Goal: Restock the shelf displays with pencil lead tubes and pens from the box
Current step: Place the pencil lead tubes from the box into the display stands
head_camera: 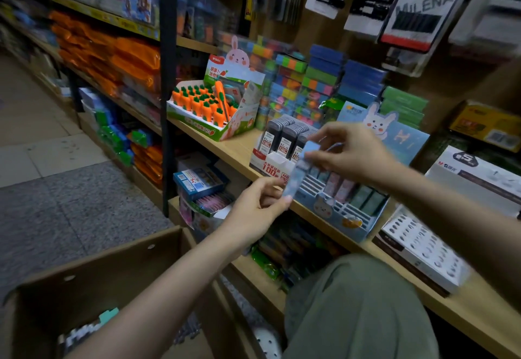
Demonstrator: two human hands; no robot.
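Both hands hold one pale blue lead tube over the shelf edge.
The cardboard box (93,274) sits low left; the left hand (253,212) pinches the lead tube (300,168) at its lower end, the right hand (349,153) pinches its top, before the blue bunny display (352,226).

2 bare forearms, no sleeves showing; olive-green trousers (358,302) over the knee.

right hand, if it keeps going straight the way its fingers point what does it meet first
The right hand points left and slightly down at the pale blue tube it already pinches. Beyond that, probably the dark lead tubes in the red-and-white display, though depth is unclear.
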